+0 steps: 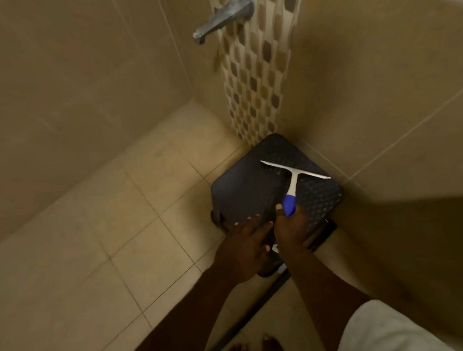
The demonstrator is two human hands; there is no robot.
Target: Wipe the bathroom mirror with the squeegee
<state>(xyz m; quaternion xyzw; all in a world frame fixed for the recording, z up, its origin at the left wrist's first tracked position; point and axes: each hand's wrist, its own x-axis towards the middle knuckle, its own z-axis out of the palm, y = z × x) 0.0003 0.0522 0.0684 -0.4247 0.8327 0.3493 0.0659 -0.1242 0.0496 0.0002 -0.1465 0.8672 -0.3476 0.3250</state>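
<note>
In a beige-tiled shower corner, a dark plastic stool with a textured, dimpled square seat (251, 190) stands on the pale square-tiled floor (97, 241), pushed against the meeting of two walls. On the seat lies a white T-shaped squeegee with a blue grip at the end of its handle (294, 178), its long straight blade running diagonally across the far right part of the seat and its handle pointing back toward the person. The right hand (291, 230) is wrapped around the blue end of the handle, thumb visible on the near-left side of the grip and the fingers curled under it, so the hand holds the squeegee while the blade sits on or just above the seat; which of the two cannot be told. The left hand (245, 246) is just beside the right one, fingers straight and spread, fingertips reaching the near edge of the stool seat and holding nothing. Both forearms reach in from the bottom of the view, with white sleeves at the lower corners and bare toes at the bottom edge. A metal spout (222, 16) juts from the wall above, next to a vertical strip of brown and cream mosaic tile (255, 76) running down to the stool
</note>
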